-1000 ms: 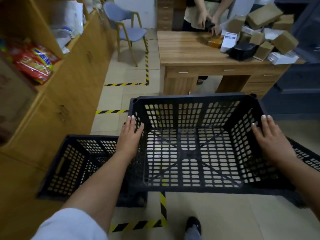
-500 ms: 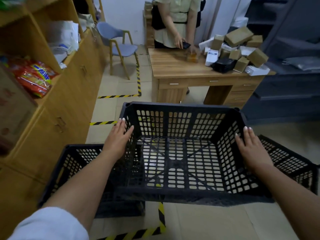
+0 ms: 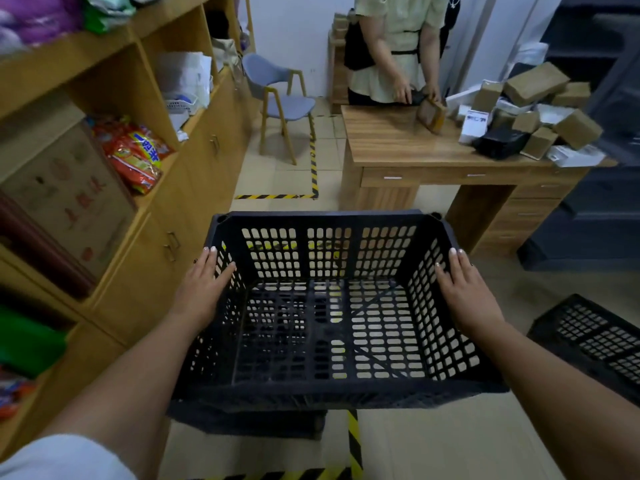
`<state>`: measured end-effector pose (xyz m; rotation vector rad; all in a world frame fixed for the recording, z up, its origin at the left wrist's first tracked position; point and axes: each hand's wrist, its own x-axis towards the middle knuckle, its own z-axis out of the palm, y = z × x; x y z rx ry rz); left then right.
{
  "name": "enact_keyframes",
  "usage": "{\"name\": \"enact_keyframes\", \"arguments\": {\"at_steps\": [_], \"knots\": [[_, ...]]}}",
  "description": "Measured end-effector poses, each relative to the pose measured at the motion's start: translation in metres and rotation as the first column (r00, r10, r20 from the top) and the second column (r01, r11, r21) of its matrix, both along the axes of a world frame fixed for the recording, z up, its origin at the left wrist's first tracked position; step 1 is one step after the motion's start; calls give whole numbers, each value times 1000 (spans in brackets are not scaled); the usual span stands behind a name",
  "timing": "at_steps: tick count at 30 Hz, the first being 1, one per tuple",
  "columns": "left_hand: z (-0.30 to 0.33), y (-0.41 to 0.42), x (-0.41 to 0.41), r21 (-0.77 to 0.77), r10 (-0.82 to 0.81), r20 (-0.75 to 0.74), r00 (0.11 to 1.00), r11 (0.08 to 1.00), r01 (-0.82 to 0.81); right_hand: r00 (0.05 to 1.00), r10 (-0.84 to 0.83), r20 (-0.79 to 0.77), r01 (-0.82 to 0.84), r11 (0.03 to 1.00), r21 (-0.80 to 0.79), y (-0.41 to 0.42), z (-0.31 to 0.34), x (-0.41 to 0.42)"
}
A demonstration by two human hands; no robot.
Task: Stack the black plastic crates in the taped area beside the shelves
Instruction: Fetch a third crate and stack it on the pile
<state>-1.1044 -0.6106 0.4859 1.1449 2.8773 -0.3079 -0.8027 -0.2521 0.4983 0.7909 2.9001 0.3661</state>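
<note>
Crate: black plastic crate (image 3: 325,306), rectangular, lattice walls and floor, held over the yellow-black floor tape (image 3: 353,441).
Grip: left hand (image 3: 202,289) and right hand (image 3: 465,292) clamp its side rims, fingers flat along the edges.
Beneath: another black crate (image 3: 249,422) peeks out under it.
Right: a third crate (image 3: 595,344) lies on the floor, apart.
Left: wooden shelves (image 3: 114,84), close beside.
Ahead: wooden desk (image 3: 398,143) piled with cardboard boxes (image 3: 535,84); a person (image 3: 394,46) stands behind it.
</note>
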Motion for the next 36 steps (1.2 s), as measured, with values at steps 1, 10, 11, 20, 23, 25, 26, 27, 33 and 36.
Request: {"name": "enact_keyframes", "arguments": {"at_steps": [1, 10, 11, 20, 23, 25, 26, 27, 33, 36], "knots": [[0, -14, -11, -14, 10, 3, 1000, 1000, -10, 1000, 2, -7, -2, 1000, 0, -14, -1, -12], [-17, -112, -95, -91, -12, 74, 997, 996, 19, 997, -71, -34, 66, 989, -129, -132, -46, -77], [-21, -119, -99, -94, -14, 83, 996, 995, 22, 996, -83, -43, 76, 988, -136, -140, -52, -82], [-64, -146, -121, -144, -8, 95, 995, 989, 21, 989, -124, 81, 135, 979, -150, -170, -87, -110], [-70, -146, -124, -126, 3, 90, 996, 992, 8, 981, -161, 110, 176, 974, -143, -172, -81, -115], [-71, -146, -125, -125, 3, 75, 997, 992, 6, 982, -152, 114, 166, 979, -122, -172, -79, -116], [-71, -146, -125, -130, 1, 68, 998, 992, 8, 980, -151, 128, 166, 979, -119, -172, -78, -115], [-72, -146, -125, -133, -2, 64, 998, 991, 11, 979, -153, 138, 170, 978, -122, -173, -78, -114], [-68, -153, -106, -64, -14, 32, 999, 998, 16, 987, -126, 101, 147, 961, -232, -204, -81, -89], [-62, -156, -98, -46, -6, 61, 998, 999, 9, 989, -38, 143, 93, 911, -402, -236, -74, -66]]}}
